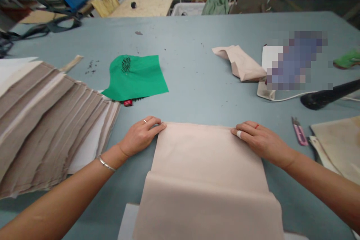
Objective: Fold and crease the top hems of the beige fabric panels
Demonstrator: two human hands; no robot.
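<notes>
A pale pink fabric piece (208, 153) lies in front of me on the blue-grey table, with a raised fold across its lower part. Its far left corner is pinched between the thumb and fingers of my left hand (143, 135). At the far right corner, my right hand (257, 138) grips the edge in the same way, fingers pressed together. White sheets (127, 219) show from under the near part of the fabric.
Layered brown and white fabric (53, 120) covers the left side. Beyond are a green cloth (137, 77) and a crumpled pink piece (242, 62). To the right lie pink snips (299, 131), a black rod-like object (326, 95) and beige material (340, 142).
</notes>
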